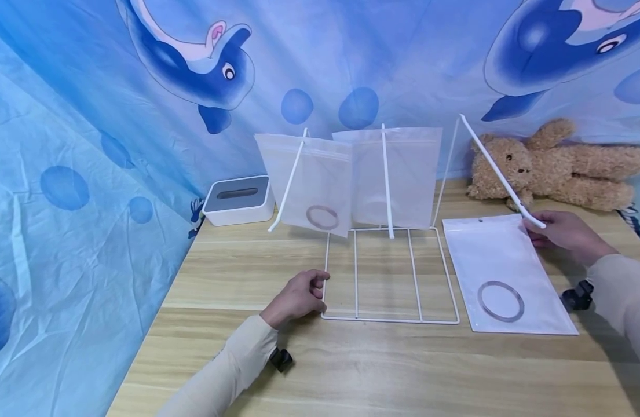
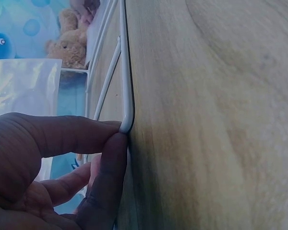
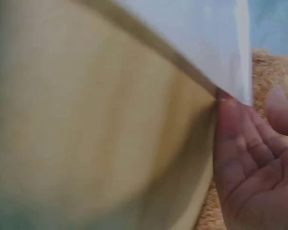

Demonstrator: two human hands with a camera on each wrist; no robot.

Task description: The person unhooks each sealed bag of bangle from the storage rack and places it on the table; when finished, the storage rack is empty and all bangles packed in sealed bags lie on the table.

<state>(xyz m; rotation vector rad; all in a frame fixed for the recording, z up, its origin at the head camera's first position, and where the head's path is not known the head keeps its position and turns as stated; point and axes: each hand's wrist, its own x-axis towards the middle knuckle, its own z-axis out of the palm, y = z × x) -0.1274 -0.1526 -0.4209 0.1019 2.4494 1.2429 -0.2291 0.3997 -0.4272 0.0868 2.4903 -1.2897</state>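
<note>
A white wire rack stands on the table, its arms sloping up and forward. My left hand pinches the base wire near its front left corner, between thumb and forefinger in the left wrist view. One zip bag hangs on the left arm and another zip bag on the middle arm. Right of the rack lies a third white zip bag with a round ring shape low on it. At its upper right edge, the fingers of my right hand reach under the corner, the thumb apart from it.
The rack's right arm carries no bag and its tip overlaps my right hand in the head view. A teddy bear lies at the back right. A white tissue box sits at the back left, before a blue curtain.
</note>
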